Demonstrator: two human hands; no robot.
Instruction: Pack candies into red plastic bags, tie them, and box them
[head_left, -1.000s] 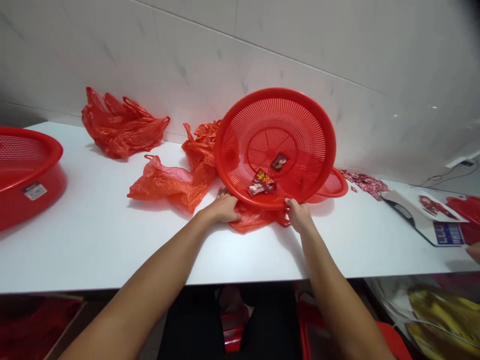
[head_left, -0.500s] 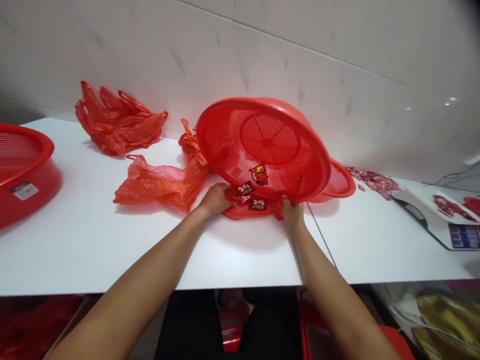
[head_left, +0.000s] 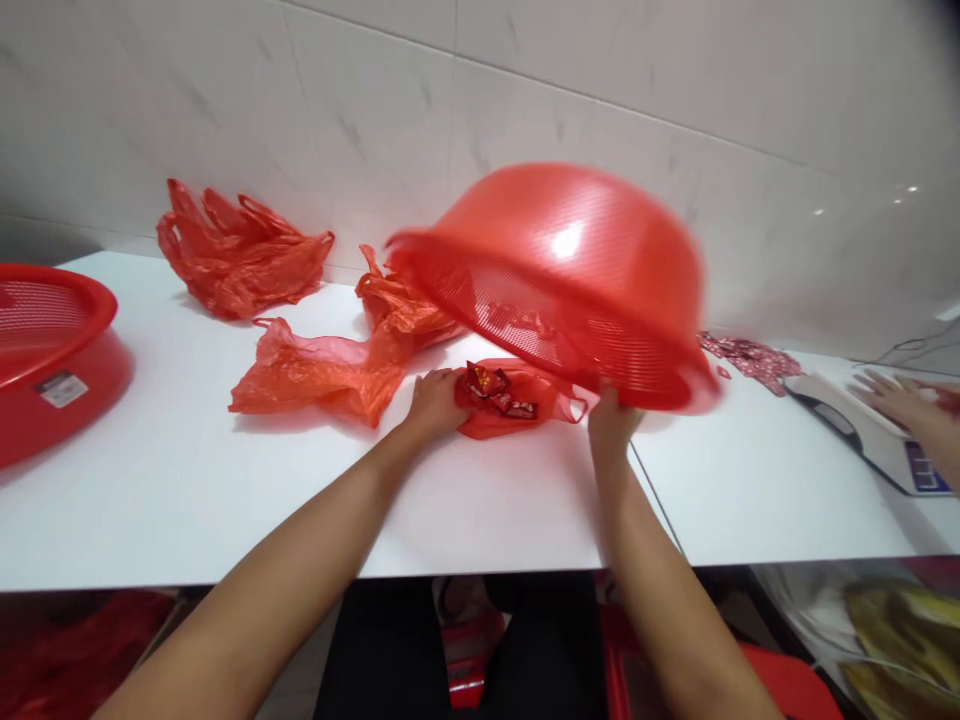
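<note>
Right hand [head_left: 613,425] clenched on the tipped basket's [head_left: 585,220] rim, its 5 o'clock. Left hand [head_left: 439,402] closed over the red bag's [head_left: 499,426] 9 o'clock edge. Basket swung further over; wrapped packets [head_left: 496,393] now all lie at the bag's mouth, so emptying looks nearly done. Crumpled bag [head_left: 319,378] beyond, 9 o'clock.

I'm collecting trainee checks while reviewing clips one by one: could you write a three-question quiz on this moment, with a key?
1. Which hand grips the tilted red colander?
2. True or false: the left hand touches the red plastic bag beneath the small wrapped packets.
3. A co-worker's hand is at the: (a) labelled colander, (b) weighing scale, (c) wrapped packets?

Key: 1. Right hand. 2. True. 3. b.
</note>
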